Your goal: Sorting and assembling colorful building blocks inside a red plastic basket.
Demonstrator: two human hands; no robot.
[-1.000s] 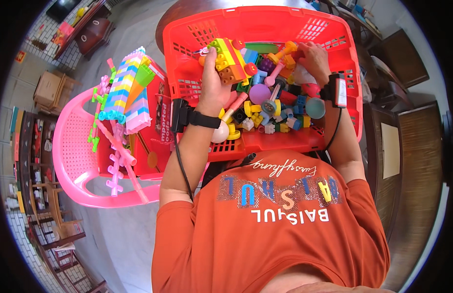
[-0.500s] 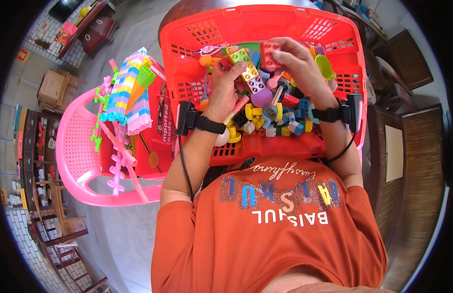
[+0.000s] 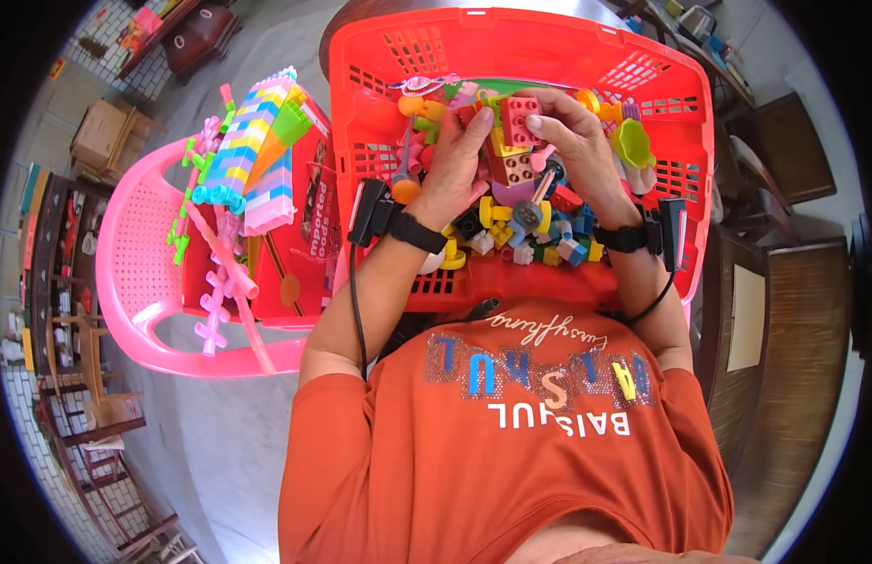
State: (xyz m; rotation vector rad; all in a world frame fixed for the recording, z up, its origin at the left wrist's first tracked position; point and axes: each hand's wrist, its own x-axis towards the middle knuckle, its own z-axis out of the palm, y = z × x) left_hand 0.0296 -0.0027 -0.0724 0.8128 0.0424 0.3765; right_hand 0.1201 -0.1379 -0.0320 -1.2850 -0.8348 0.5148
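Note:
Over the basket, my left hand [image 3: 458, 160] is closed round a row of joined toy building blocks [image 3: 512, 165], with green, yellow and orange-brown parts showing. My right hand [image 3: 579, 141] pinches a red building block [image 3: 521, 120], its studs facing up. The red block is right against the row; whether the two are joined I cannot tell. Below my hands, the red plastic basket [image 3: 511, 23] holds a heap of loose toys, including yellow spool-shaped pieces [image 3: 495, 212], small blue blocks [image 3: 575, 248] and a yellow-green flower-shaped cup [image 3: 632, 142].
At the left, a pink plastic chair [image 3: 135, 221] carries a striped tower of joined blocks [image 3: 248, 136] and pink and purple connector pieces [image 3: 210, 315]. Wooden shelving [image 3: 55, 282] stands along the far left. A dark wooden cabinet [image 3: 793, 329] is at the right.
Both hands have come closer together, and the red block has moved down against the row of blocks. The row has turned, so its side shows more. The view has shifted slightly.

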